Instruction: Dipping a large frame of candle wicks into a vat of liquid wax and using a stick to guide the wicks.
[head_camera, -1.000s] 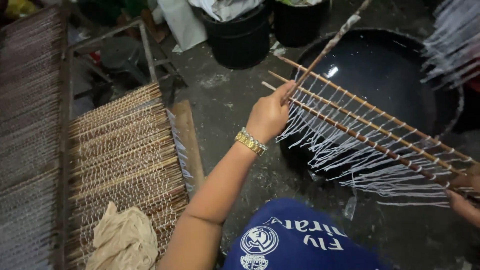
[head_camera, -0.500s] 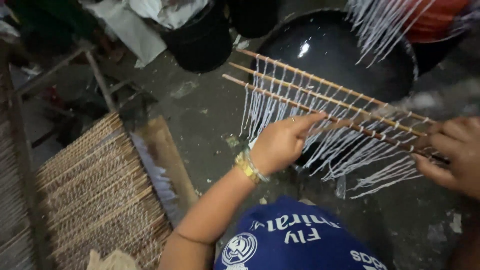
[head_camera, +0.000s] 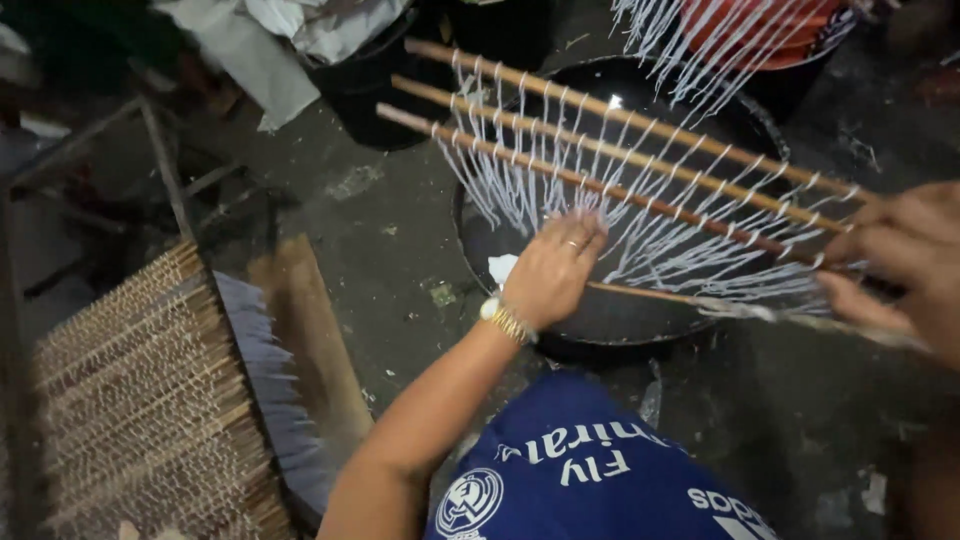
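The sticks (head_camera: 620, 165) are now clamped by the right hand (head_camera: 890, 265) over the black basin (head_camera: 740, 100); white strings (head_camera: 640, 240) are combed by the spread left hand (head_camera: 555, 270), no longer pinching.

A single camera sits on the person's head and looks steeply down and forward over the lap, so the blue printed shirt (head_camera: 590, 470) fills the bottom edge. It is close: the left hand (head_camera: 552, 270) lies near mid-frame, the right hand (head_camera: 900, 265) is cut by the right edge. Ahead, three long wooden rods strung with white threads (head_camera: 620, 160) cross above a round black basin (head_camera: 610, 300) on the grey concrete floor (head_camera: 400, 240). The stack of thin brown sticks (head_camera: 130, 400) occupies the lower left. No second view exists.
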